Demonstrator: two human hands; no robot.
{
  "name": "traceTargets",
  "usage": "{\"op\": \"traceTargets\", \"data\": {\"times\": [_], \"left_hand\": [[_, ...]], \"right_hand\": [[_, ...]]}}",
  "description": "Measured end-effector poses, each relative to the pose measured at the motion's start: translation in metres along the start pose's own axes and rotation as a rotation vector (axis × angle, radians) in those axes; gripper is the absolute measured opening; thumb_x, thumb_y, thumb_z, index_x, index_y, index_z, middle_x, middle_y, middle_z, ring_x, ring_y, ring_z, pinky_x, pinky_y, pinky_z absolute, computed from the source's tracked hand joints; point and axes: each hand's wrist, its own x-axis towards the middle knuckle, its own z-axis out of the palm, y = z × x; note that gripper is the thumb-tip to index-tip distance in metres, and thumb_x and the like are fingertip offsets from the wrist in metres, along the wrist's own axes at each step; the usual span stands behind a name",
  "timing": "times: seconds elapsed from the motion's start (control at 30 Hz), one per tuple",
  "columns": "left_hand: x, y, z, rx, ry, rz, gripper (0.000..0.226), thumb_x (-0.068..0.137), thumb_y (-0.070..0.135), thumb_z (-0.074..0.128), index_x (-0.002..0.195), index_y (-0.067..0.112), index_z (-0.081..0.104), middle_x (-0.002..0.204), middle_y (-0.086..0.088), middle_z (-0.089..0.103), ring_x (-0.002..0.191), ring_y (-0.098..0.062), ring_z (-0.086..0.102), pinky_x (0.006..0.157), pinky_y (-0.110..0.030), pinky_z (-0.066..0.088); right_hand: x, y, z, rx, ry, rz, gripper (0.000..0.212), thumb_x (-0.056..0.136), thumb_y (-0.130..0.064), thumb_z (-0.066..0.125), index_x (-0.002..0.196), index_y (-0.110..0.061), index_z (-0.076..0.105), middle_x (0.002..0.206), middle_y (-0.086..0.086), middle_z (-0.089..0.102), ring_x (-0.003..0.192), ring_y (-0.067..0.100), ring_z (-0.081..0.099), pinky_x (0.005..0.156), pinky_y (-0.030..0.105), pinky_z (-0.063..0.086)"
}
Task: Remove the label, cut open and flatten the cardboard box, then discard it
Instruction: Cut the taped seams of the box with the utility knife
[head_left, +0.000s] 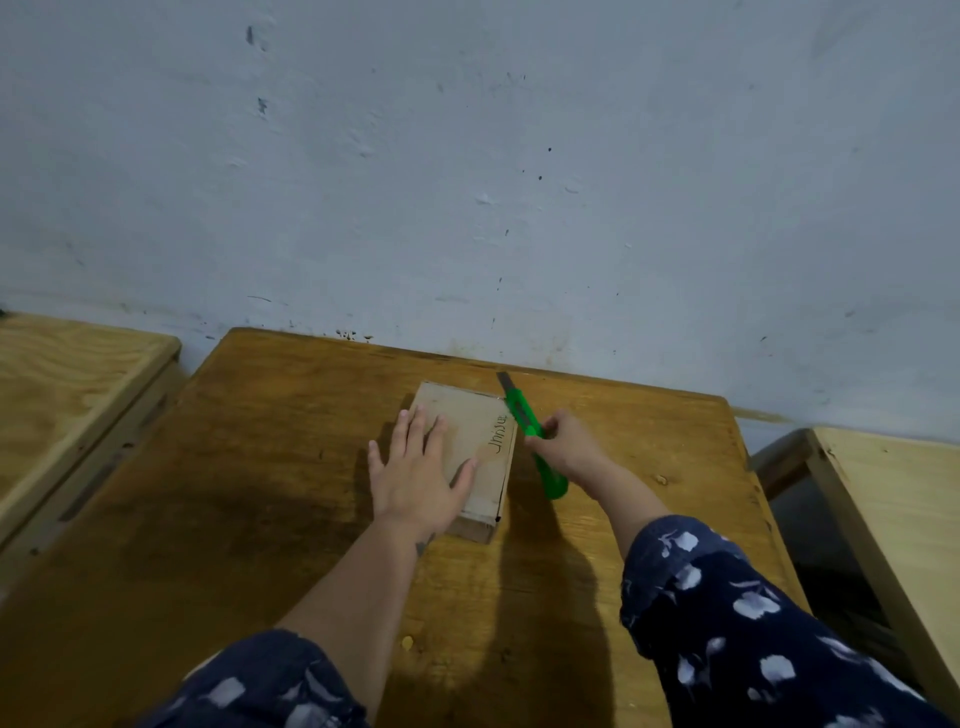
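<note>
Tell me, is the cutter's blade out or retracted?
Out: on the green cutter, a grey blade sticks out past the box.

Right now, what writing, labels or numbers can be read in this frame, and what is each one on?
Handwritten dark marks on top of the cardboard box, near its right edge: sideways and blurred, not reliably readable.
Green utility knife: no readable text.
Nothing else legible.
</note>
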Motion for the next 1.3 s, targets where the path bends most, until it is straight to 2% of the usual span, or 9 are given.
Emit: {"op": "traceTargets", "data": {"times": [0.1, 0.17, 0.23, 0.37, 0.5, 0.6, 0.87, 1.1, 1.3], "left_hand": [[0.003, 0.002, -0.005, 0.061, 0.009, 0.04, 0.076, 0.092, 0.064, 0.02, 0.153, 0.019, 0.012, 0.162, -0.001, -0.008, 0.147, -0.018, -0.016, 0.117, -0.056, -0.002], [0.006, 0.001, -0.006, 0.092, -0.02, 0.065, 0.082, 0.091, 0.066, 0.019, 0.153, 0.014, 0.009, 0.161, -0.003, -0.012, 0.146, -0.017, -0.019, 0.117, -0.056, -0.003], [0.007, -0.001, -0.003, 0.095, -0.034, 0.069, 0.086, 0.089, 0.07, 0.016, 0.153, 0.014, 0.002, 0.161, -0.002, -0.015, 0.145, -0.016, -0.022, 0.117, -0.056, -0.003], [0.007, -0.002, 0.002, 0.099, -0.038, 0.08, 0.087, 0.087, 0.072, 0.013, 0.153, 0.018, -0.007, 0.16, -0.001, -0.018, 0.145, -0.016, -0.023, 0.118, -0.054, -0.003], [0.008, -0.002, 0.001, 0.118, -0.033, 0.096, 0.087, 0.089, 0.07, 0.012, 0.153, 0.014, -0.006, 0.161, -0.004, -0.016, 0.145, -0.018, -0.023, 0.118, -0.05, -0.009], [0.007, -0.001, 0.0, 0.13, -0.03, 0.104, 0.086, 0.09, 0.068, 0.012, 0.152, 0.011, -0.007, 0.161, -0.008, -0.015, 0.145, -0.021, -0.022, 0.119, -0.046, -0.009], [0.008, -0.001, 0.003, 0.118, -0.021, 0.104, 0.085, 0.091, 0.065, 0.014, 0.152, 0.01, -0.006, 0.161, -0.009, -0.013, 0.146, -0.021, -0.019, 0.12, -0.044, -0.004], [0.005, 0.001, 0.003, 0.118, -0.018, 0.094, 0.085, 0.091, 0.064, 0.016, 0.152, 0.01, -0.006, 0.161, -0.009, -0.013, 0.146, -0.021, -0.019, 0.12, -0.044, -0.005], [0.007, 0.001, 0.004, 0.121, -0.01, 0.079, 0.087, 0.09, 0.067, 0.013, 0.152, 0.011, -0.005, 0.161, -0.007, -0.014, 0.146, -0.02, -0.019, 0.12, -0.044, -0.006]], "right_hand": [[-0.002, -0.01, -0.003, -0.018, -0.137, -0.037, 0.046, 0.093, -0.007, 0.051, 0.135, -0.024, 0.042, 0.104, 0.003, 0.061, 0.076, 0.014, 0.06, 0.061, 0.025, 0.052], [-0.001, -0.015, -0.003, -0.117, -0.087, -0.097, 0.053, 0.095, -0.006, 0.046, 0.141, -0.031, 0.038, 0.113, 0.004, 0.059, 0.069, 0.011, 0.054, 0.05, 0.02, 0.041], [0.005, -0.02, -0.001, -0.235, 0.029, -0.171, 0.047, 0.097, -0.015, 0.045, 0.14, -0.033, 0.041, 0.124, 0.007, 0.06, 0.071, 0.012, 0.053, 0.047, 0.02, 0.038], [0.012, -0.028, 0.007, -0.465, 0.178, -0.311, 0.038, 0.098, -0.027, 0.044, 0.133, -0.037, 0.051, 0.115, 0.003, 0.067, 0.084, 0.02, 0.064, 0.058, 0.033, 0.054], [0.017, -0.042, 0.016, -0.661, 0.258, -0.466, 0.037, 0.099, -0.026, 0.043, 0.134, -0.036, 0.052, 0.111, 0.003, 0.062, 0.099, 0.024, 0.058, 0.065, 0.032, 0.043], [0.019, -0.05, 0.021, -0.736, 0.266, -0.512, 0.04, 0.1, -0.023, 0.041, 0.137, -0.036, 0.047, 0.112, 0.006, 0.06, 0.109, 0.026, 0.052, 0.074, 0.035, 0.037], [0.021, -0.056, 0.027, -0.789, 0.311, -0.518, 0.046, 0.097, -0.018, 0.044, 0.139, -0.038, 0.044, 0.117, 0.005, 0.058, 0.112, 0.026, 0.049, 0.086, 0.038, 0.04], [0.011, -0.058, 0.025, -0.919, 0.332, -0.599, 0.054, 0.092, -0.01, 0.046, 0.141, -0.033, 0.041, 0.12, 0.007, 0.053, 0.115, 0.029, 0.044, 0.09, 0.039, 0.036], [0.003, -0.046, 0.015, -0.943, 0.337, -0.569, 0.052, 0.091, -0.011, 0.043, 0.139, -0.031, 0.043, 0.121, 0.007, 0.051, 0.116, 0.03, 0.042, 0.091, 0.04, 0.036]]}}
